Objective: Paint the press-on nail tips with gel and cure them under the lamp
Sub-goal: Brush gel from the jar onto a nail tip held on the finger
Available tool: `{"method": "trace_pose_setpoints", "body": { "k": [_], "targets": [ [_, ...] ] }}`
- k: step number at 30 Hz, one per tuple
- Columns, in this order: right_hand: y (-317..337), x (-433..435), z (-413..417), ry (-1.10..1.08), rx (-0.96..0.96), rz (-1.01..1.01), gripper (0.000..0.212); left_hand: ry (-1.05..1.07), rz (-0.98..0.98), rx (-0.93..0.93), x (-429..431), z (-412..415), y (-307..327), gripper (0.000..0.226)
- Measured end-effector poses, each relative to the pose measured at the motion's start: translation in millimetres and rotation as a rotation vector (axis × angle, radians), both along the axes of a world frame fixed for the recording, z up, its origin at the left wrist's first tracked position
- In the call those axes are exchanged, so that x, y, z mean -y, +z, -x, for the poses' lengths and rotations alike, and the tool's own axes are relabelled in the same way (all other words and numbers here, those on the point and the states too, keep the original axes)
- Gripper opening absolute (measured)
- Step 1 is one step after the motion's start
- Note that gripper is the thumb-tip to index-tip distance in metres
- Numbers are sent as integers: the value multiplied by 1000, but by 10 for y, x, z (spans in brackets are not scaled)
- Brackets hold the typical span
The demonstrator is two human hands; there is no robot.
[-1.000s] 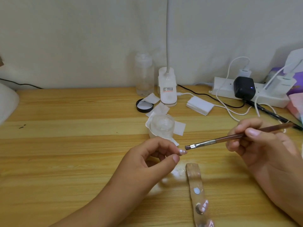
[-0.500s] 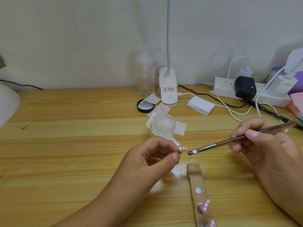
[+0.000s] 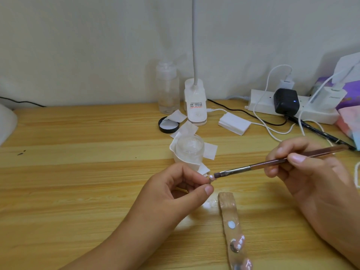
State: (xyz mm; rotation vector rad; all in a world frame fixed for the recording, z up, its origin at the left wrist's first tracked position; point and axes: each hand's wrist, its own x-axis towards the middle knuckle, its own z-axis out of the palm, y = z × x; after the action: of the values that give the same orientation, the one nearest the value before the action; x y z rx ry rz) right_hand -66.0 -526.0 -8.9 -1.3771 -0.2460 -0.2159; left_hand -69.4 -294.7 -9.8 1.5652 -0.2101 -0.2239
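The left hand [image 3: 175, 193] pinches a nail tip [image 3: 212, 178]; the right hand [image 3: 307, 172] pinches the brush [image 3: 253, 168] against it. Probably light and slick: grip its edges.

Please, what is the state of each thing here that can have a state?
Left hand: pinches the nail tip.
Right hand: holds the brush, bristles at the nail tip.
Jar: appears open, upright.
Black lid: off, lying on the table.
Black adapter: plugged in, blue light on.
Holder strip: lying flat, other tips stuck on it.
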Motion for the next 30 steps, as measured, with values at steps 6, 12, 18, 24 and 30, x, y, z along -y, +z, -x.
{"method": "trace_pose_setpoints", "body": {
  "k": [6, 12, 18, 24, 30],
  "targets": [
    [-14, 8, -7, 7, 37, 45, 15, 3, -3, -3, -3, 3, 5, 7],
    [-58, 19, 13, -95, 96, 160, 13, -5, -20, 21, -11, -1, -5, 6],
    [-13, 5, -8, -67, -23, -15, 10, -63, -30, 54, -32, 5, -21, 19],
    [28, -52, 20, -41, -56, -66, 26, -66, -31, 72, -22, -10, -14, 8],
    [37, -68, 22, -13, -70, -39, 21, -60, -20, 73, -39, 2, -28, 19]
  ]
}}
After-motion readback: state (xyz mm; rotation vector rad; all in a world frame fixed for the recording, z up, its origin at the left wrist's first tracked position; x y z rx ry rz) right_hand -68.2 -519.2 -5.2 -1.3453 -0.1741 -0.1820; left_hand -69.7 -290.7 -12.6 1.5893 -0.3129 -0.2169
